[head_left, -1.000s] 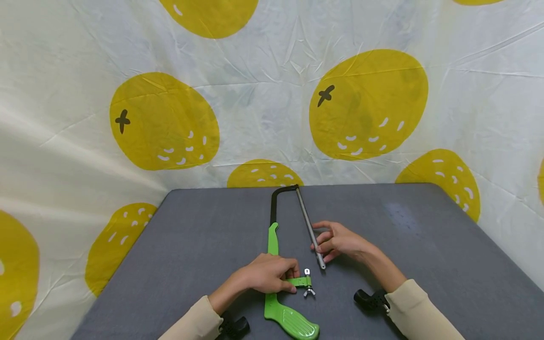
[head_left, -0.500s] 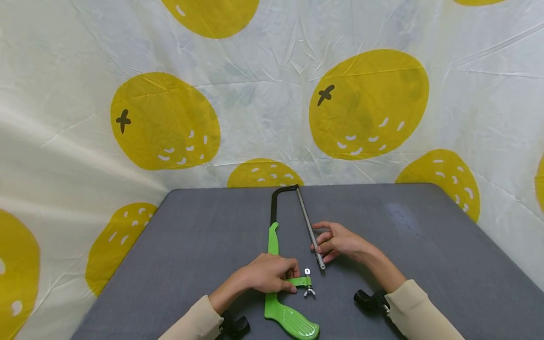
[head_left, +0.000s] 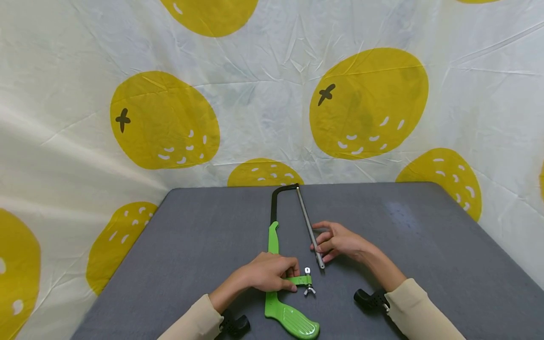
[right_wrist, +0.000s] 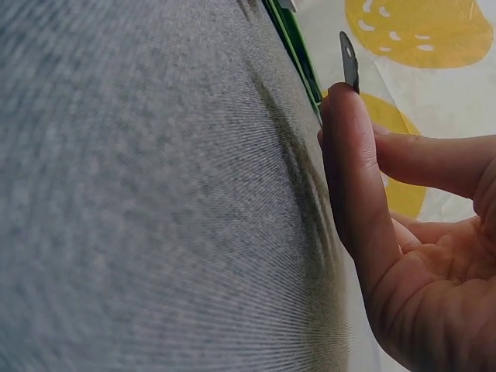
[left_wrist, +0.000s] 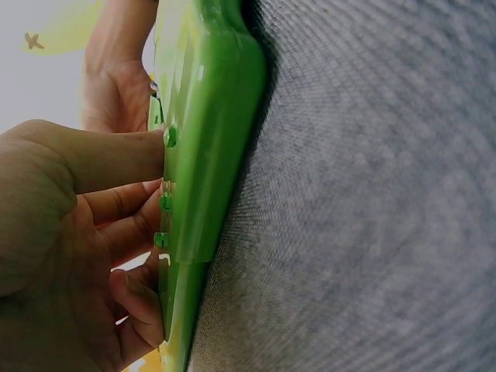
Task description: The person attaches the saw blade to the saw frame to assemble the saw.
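Note:
A hacksaw [head_left: 273, 242] with a green grip and black front arm lies on the table in the head view, handle toward me. My left hand [head_left: 267, 273] holds its green frame across the middle; in the left wrist view the thumb and fingers press along the frame's [left_wrist: 221, 132] edge. The silver saw blade [head_left: 304, 210] reaches back to the black arm's tip, and its near end is apart from the green bracket [head_left: 301, 281]. Near that free end, my right hand [head_left: 343, 241] pinches the blade. In the right wrist view, the blade end [right_wrist: 349, 62] sticks out past the fingertips.
A wing nut [head_left: 310, 291] and metal pin hang on the green bracket. The grey table [head_left: 204, 222] ends at a white curtain [head_left: 263, 113] printed with yellow fruit. Black wrist cameras sit below both sleeves.

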Tool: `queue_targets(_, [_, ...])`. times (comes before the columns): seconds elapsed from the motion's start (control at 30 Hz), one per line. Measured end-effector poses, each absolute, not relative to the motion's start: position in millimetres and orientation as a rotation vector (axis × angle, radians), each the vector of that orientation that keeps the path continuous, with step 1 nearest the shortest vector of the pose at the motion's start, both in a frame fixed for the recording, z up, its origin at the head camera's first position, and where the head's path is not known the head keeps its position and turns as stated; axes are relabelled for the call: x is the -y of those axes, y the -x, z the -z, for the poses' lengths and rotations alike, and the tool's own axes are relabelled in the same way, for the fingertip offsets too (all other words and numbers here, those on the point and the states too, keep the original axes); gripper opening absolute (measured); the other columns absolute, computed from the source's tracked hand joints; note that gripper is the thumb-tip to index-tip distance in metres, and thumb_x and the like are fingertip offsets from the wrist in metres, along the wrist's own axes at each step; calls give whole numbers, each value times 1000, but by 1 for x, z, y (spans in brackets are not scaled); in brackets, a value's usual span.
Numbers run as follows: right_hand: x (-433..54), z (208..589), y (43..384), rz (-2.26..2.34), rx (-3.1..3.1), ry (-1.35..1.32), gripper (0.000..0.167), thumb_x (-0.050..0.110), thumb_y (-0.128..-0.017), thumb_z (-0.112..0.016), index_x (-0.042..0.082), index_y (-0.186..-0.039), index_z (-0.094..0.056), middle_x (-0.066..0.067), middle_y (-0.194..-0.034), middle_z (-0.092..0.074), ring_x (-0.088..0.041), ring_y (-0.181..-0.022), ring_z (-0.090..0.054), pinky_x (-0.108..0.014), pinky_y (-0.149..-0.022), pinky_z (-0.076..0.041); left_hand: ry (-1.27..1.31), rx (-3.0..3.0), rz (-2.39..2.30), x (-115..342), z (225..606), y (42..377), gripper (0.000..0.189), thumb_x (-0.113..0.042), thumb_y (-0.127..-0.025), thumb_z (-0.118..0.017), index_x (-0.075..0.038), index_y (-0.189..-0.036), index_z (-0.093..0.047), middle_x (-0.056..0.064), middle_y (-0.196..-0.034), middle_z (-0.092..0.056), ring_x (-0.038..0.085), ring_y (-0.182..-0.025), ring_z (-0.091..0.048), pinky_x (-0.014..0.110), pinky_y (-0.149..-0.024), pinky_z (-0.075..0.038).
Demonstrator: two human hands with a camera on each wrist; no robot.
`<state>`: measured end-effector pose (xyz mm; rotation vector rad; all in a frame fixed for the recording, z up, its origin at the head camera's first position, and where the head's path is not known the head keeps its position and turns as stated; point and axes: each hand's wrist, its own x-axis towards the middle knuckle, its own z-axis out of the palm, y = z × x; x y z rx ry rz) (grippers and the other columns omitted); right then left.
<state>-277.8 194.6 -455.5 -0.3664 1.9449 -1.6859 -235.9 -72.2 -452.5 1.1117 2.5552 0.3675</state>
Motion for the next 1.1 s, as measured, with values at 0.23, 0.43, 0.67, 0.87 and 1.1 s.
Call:
queue_targets(0.23, [-192,457,277,1698,-1926,344,81,-6,-93,-65,-8,-158,-17,-19,-106,-72,-18,-83,-73,-37,-69,-63,-1102,-2537,-376,72,450,236,18,-45,-95,-73,-33,-105,-64,-19,-87,-62,-5,-71,-55,20,-67,-45])
queue_targets(0.43, [-186,457,275,1699,-1927,333,82,-5,-92,-66,-8,-157,-16,-14,-100,-70,-17,-86,-72,-37,-71,-63,-1096,-2532,-375,72,448,237,18,-44,-95,-74,-33,-106,-65,-18,-88,-63,-4,-70,-55,21,-67,-45])
queue_targets(0.67, [-179,458,273,1685,-1895,330,87,-4,-91,-68,-8,-157,-13,-12,-97,-69,-19,-83,-72,-38,-74,-63,-1086,-2520,-377,71,446,238,18,-44,-95,-73,-33,-107,-65,-18,-89,-64,-4,-70,-56,20,-67,-46])
queue_targets(0.87, [-174,460,272,1659,-1894,345,88,-3,-88,-70,-7,-156,-14,-9,-93,-69,-19,-74,-71,-38,-71,-63,-1084,-2524,-377,72,446,238,18,-44,-95,-74,-33,-106,-65,-18,-89,-65,-4,-71,-56,21,-67,-46])
queue_targets(1.1, [-172,461,271,1639,-1909,349,88,-2,-88,-71,-6,-156,-15,-8,-94,-69,-20,-75,-70,-35,-68,-62,-1082,-2526,-381,71,447,237,18,-44,-95,-74,-33,-105,-65,-18,-88,-65,-5,-72,-57,21,-68,-46])
